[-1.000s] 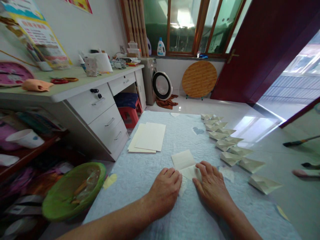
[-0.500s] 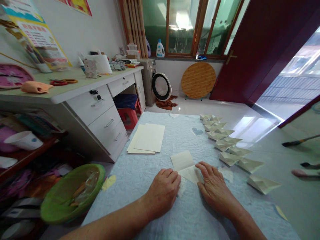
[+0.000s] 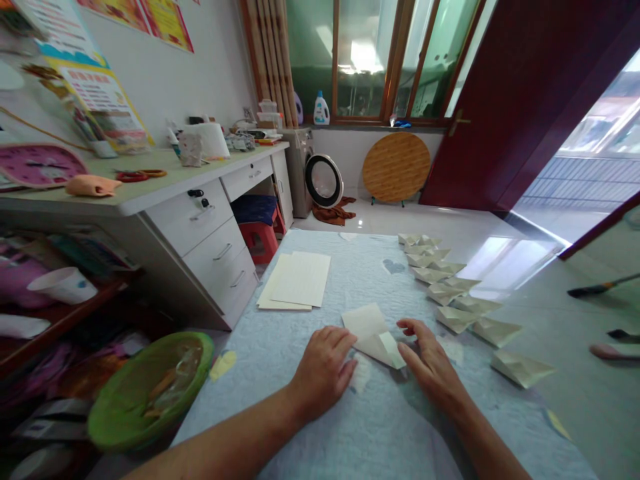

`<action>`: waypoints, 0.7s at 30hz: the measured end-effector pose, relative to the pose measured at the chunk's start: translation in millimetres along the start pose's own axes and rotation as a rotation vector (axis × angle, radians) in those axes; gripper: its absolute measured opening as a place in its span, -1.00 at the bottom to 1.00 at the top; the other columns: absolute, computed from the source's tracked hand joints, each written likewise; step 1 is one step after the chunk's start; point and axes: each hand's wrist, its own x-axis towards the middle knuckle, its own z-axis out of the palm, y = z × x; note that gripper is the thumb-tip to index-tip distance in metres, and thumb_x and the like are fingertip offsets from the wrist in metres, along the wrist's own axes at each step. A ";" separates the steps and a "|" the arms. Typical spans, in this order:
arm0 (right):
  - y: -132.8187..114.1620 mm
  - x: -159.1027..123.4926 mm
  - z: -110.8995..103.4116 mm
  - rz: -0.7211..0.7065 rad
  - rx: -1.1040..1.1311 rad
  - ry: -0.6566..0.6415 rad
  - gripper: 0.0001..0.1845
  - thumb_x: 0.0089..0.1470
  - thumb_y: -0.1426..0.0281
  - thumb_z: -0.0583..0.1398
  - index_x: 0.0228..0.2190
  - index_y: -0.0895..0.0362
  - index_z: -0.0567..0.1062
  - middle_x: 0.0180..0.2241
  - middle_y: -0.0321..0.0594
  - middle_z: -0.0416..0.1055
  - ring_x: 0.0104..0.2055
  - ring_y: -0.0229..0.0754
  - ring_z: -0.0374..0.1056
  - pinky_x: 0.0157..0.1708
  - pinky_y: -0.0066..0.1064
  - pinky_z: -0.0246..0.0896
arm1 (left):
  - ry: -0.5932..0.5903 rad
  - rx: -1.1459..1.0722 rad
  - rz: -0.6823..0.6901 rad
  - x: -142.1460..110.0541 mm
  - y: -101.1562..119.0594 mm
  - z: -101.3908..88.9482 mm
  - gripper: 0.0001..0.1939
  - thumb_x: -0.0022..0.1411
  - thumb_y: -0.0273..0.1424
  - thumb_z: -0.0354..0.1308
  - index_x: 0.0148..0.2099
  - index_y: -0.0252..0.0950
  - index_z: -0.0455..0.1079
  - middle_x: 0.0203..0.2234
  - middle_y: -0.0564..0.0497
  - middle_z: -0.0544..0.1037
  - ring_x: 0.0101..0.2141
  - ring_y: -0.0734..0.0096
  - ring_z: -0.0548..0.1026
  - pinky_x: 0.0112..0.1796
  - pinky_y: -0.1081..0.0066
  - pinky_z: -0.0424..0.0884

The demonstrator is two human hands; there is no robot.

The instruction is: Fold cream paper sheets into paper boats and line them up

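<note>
Head view, and the right hand [image 3: 430,360] has just lifted, fingers spread, holding nothing, its fingertips at the edge of the folded cream paper [image 3: 373,337] at twelve o'clock on the quilted blue mat [image 3: 240,393]. The left hand [image 3: 323,373] lies flat beside it, not gripping. A stack of cream sheets [image 3: 297,280] waits at eleven; folded paper boats [image 3: 495,331] line up at two.

The only camera rides on my head, facing forward and down, close above my left hand [image 3: 323,373] and right hand [image 3: 430,360] on the pale blue quilt [image 3: 360,443], with the far window [image 3: 365,67] at the top of its wide view.
</note>
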 end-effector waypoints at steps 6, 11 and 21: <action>1.4 3.2 9.2 0.009 0.107 -0.009 -0.50 0.05 0.26 0.14 0.04 0.06 0.31 0.06 -0.07 0.35 0.06 0.03 0.33 0.08 -0.11 0.25 | 0.033 -0.022 -0.429 10.3 -7.1 4.6 -0.32 0.13 -0.23 0.23 0.23 -0.35 0.11 0.12 -0.25 0.30 0.14 -0.02 0.24 0.14 0.07 0.17; 1.7 2.2 16.0 -0.021 0.138 -0.004 -0.34 -0.18 0.46 0.03 0.05 0.09 0.28 0.12 -0.08 0.28 0.20 0.00 0.19 0.25 -0.06 0.02 | -0.154 -0.023 -0.536 27.3 2.6 -5.7 -0.30 0.03 -0.12 0.26 0.16 -0.28 0.18 0.11 -0.20 0.30 0.12 -0.03 0.23 0.11 0.11 0.20; -6.0 2.6 12.6 -0.037 0.126 -0.043 -0.50 -0.23 0.51 0.00 -0.16 0.07 0.37 0.12 -0.10 0.26 0.20 -0.01 0.18 0.23 -0.06 0.03 | -0.021 -0.034 -0.541 41.1 3.1 8.3 -0.39 -0.07 -0.20 0.28 0.01 -0.25 0.17 -0.01 -0.18 0.32 0.01 -0.03 0.27 -0.04 0.06 0.27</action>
